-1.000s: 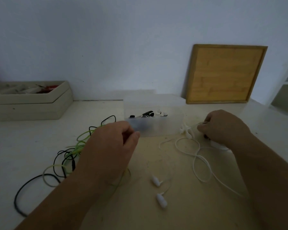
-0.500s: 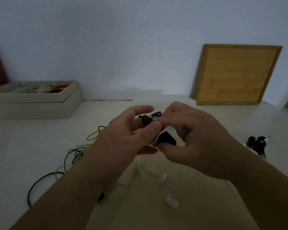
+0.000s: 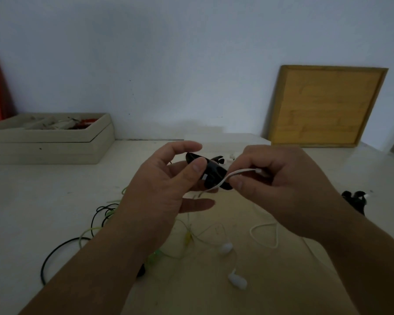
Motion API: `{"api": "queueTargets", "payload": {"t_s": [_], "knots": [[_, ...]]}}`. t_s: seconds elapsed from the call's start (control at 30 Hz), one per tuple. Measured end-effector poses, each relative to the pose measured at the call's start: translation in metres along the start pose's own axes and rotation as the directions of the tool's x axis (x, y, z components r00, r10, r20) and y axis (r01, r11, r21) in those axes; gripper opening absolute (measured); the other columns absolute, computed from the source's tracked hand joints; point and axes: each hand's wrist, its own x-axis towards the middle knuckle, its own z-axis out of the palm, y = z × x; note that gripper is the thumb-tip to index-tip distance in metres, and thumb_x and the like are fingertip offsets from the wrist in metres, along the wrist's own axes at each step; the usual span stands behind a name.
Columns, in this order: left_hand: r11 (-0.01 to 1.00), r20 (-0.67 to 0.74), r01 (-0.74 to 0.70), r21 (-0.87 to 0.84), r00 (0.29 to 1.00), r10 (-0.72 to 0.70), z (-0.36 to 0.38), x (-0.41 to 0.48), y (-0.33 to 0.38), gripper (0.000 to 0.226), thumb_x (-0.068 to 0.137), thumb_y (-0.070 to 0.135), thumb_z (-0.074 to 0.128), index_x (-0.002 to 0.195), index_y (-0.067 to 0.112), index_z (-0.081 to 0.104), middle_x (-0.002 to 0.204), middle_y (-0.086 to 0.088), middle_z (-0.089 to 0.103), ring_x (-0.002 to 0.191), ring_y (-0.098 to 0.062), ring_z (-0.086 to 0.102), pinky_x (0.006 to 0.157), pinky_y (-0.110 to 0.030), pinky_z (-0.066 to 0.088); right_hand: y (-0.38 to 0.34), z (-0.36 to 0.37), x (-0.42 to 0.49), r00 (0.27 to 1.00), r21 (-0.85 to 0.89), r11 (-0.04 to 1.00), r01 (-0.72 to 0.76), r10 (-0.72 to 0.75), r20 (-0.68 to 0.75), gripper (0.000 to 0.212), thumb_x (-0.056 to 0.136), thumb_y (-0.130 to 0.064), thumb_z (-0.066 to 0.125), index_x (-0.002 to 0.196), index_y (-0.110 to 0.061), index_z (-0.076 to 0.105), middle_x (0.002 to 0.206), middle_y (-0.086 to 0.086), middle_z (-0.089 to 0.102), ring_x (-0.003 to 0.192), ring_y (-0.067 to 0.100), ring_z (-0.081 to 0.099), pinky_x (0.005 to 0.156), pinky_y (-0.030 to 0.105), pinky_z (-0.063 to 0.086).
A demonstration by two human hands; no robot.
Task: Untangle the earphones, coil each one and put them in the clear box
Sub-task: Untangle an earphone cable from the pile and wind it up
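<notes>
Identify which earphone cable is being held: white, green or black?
The white cable, pinched in the right hand and held above the table; the left hand grips a black object. The green cable and black cable lie untouched on the table.

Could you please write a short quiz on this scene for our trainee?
1. True or false: the left hand holds a black clip.
2. Which colour of cable does the right hand pinch? A green, B white, C black.
3. What leans against the wall at the right?

Key:
1. True.
2. B, the white cable.
3. A wooden board.
</notes>
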Motion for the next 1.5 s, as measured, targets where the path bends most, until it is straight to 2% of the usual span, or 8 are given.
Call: {"api": "queueTargets", "payload": {"t_s": [0.23, 0.53, 0.8, 1.0, 1.17, 1.3, 1.4, 1.5], "knots": [[0.992, 0.039, -0.039, 0.12, 0.999, 0.034, 0.002, -0.004, 0.001, 0.035, 0.081, 0.033, 0.059, 0.114, 0.027, 0.067, 0.09, -0.008, 0.076, 0.075, -0.022, 0.072, 0.054, -0.033, 0.058, 0.003, -0.002, 0.002, 1.0, 0.035, 0.999, -0.004, 0.005, -0.03, 0.023, 0.081, -0.042, 0.057, 0.066, -0.028, 0.066, 0.062, -0.008, 0.054, 0.059, 0.01, 0.049, 0.053, 0.016, 0.033], [0.934, 0.163, -0.079, 0.348, 0.986, 0.023, 0.01, -0.007, -0.002, 0.042, 0.079, 0.035, 0.057, 0.117, 0.021, 0.068, 0.093, 0.003, 0.075, 0.081, -0.009, 0.071, 0.056, -0.029, 0.058, -0.001, 0.008, 0.003, 0.986, 0.041, 0.991, -0.126, 0.13, -0.106, 0.022, 0.094, -0.026, 0.059, 0.074, -0.025, 0.066, 0.07, -0.016, 0.067, 0.056, 0.0, 0.064, 0.049, 0.008, 0.044], [0.88, 0.209, -0.074, 0.469, 0.977, -0.029, 0.007, -0.009, -0.001, 0.047, 0.09, 0.002, 0.062, 0.127, 0.031, 0.06, 0.097, 0.011, 0.075, 0.086, -0.011, 0.073, 0.055, -0.026, 0.057, -0.002, 0.0, 0.004, 0.939, 0.128, 0.972, -0.196, 0.224, -0.262, 0.025, 0.095, -0.029, 0.056, 0.074, -0.021, 0.066, 0.063, -0.001, 0.067, 0.047, 0.008, 0.061, 0.047, 0.023, 0.048], [0.859, 0.234, -0.073, 0.506, 0.971, -0.055, 0.003, -0.009, 0.008, 0.04, 0.09, 0.005, 0.06, 0.117, 0.034, 0.065, 0.091, 0.01, 0.076, 0.084, -0.014, 0.073, 0.048, -0.025, 0.053, 0.023, -0.033, 0.006, 0.695, 0.433, 0.879, -0.197, 0.437, -0.571, 0.025, 0.097, -0.024, 0.057, 0.076, -0.018, 0.07, 0.056, -0.001, 0.056, 0.046, 0.015, 0.048, 0.04, 0.023, 0.036], [0.831, 0.32, -0.07, 0.552, 0.938, -0.134, 0.002, -0.012, 0.013, 0.04, 0.089, 0.005, 0.061, 0.117, 0.032, 0.066, 0.089, 0.01, 0.077, 0.069, 0.0, 0.069, 0.048, -0.009, 0.044, 0.057, -0.054, 0.008, 0.462, 0.607, 0.777, -0.167, 0.605, -0.648, 0.034, 0.094, -0.025, 0.06, 0.061, -0.024, 0.066, 0.05, -0.005, 0.047, 0.037, 0.011, 0.039, 0.038, 0.018, 0.03], [0.809, 0.36, -0.072, 0.583, 0.916, -0.178, -0.003, -0.01, 0.013, 0.035, 0.09, 0.016, 0.063, 0.115, 0.041, 0.066, 0.093, 0.01, 0.076, 0.076, -0.032, 0.07, 0.047, -0.021, 0.045, 0.078, -0.064, 0.004, 0.306, 0.666, 0.722, -0.188, 0.688, -0.659, 0.029, 0.095, -0.03, 0.058, 0.066, -0.025, 0.062, 0.052, -0.006, 0.044, 0.036, 0.008, 0.038, 0.037, 0.017, 0.029], [0.796, 0.365, -0.066, 0.602, 0.909, -0.201, -0.005, -0.009, 0.014, 0.038, 0.082, 0.026, 0.061, 0.115, 0.045, 0.065, 0.095, 0.006, 0.076, 0.079, -0.044, 0.066, 0.047, -0.025, 0.047, 0.09, -0.067, 0.001, 0.222, 0.71, 0.674, -0.205, 0.739, -0.636, 0.028, 0.094, -0.036, 0.058, 0.067, -0.027, 0.06, 0.05, -0.009, 0.041, 0.035, 0.006, 0.037, 0.038, 0.017, 0.027], [0.83, 0.397, -0.017, 0.557, 0.884, -0.248, -0.004, -0.01, 0.014, 0.039, 0.092, 0.007, 0.061, 0.119, 0.034, 0.066, 0.093, 0.005, 0.075, 0.082, -0.023, 0.072, 0.052, -0.026, 0.054, 0.091, -0.066, -0.001, 0.221, 0.662, 0.69, -0.292, 0.722, -0.655, 0.024, 0.093, -0.037, 0.057, 0.072, -0.027, 0.065, 0.05, -0.007, 0.045, 0.037, 0.007, 0.041, 0.037, 0.019, 0.032]]}}
